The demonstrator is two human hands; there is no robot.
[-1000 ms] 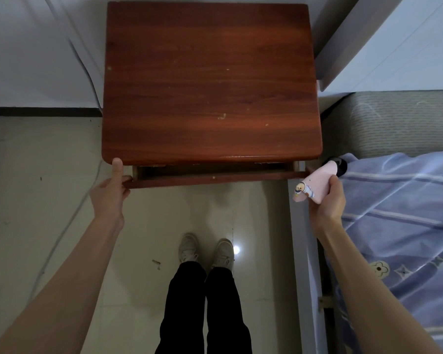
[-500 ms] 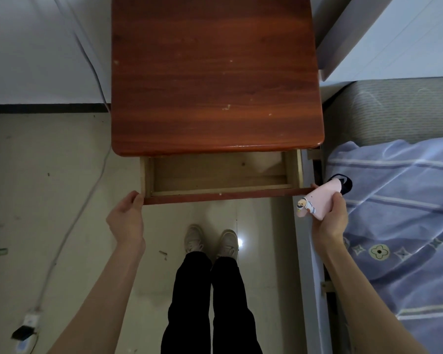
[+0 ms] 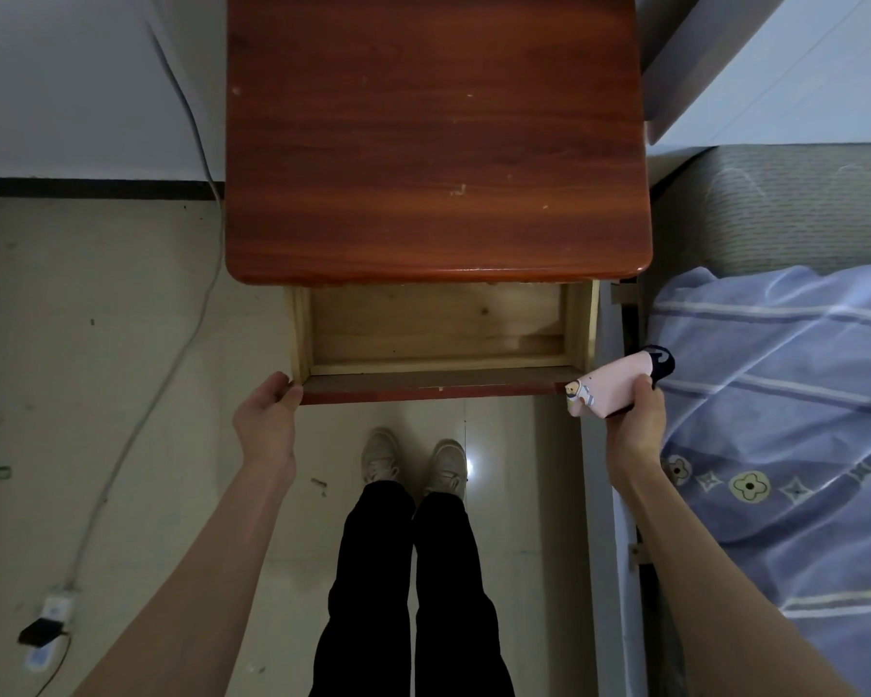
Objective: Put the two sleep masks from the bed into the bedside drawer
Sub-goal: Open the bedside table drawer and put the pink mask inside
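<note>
The bedside drawer [image 3: 438, 387] of the red-brown nightstand [image 3: 433, 143] stands pulled out, and its pale wooden inside shows nothing in it. My left hand [image 3: 267, 420] grips the drawer's front left corner. My right hand [image 3: 632, 425] is closed around a folded pink sleep mask [image 3: 607, 392] with a small cartoon figure; a dark sleep mask [image 3: 660, 362] pokes out behind it in the same grip. Both masks hover just off the drawer's front right corner, beside the bed edge.
The bed with a blue striped quilt [image 3: 785, 420] lies to the right, its white frame rail [image 3: 599, 520] next to my right arm. My legs and shoes [image 3: 413, 460] stand on the tiled floor below the drawer. A white cable [image 3: 172, 344] and power strip [image 3: 54, 611] lie at left.
My left hand has pulled the drawer from nearly shut to well out, moving toward me with it. My right hand with the masks has dropped slightly, staying by the drawer's right corner.
</note>
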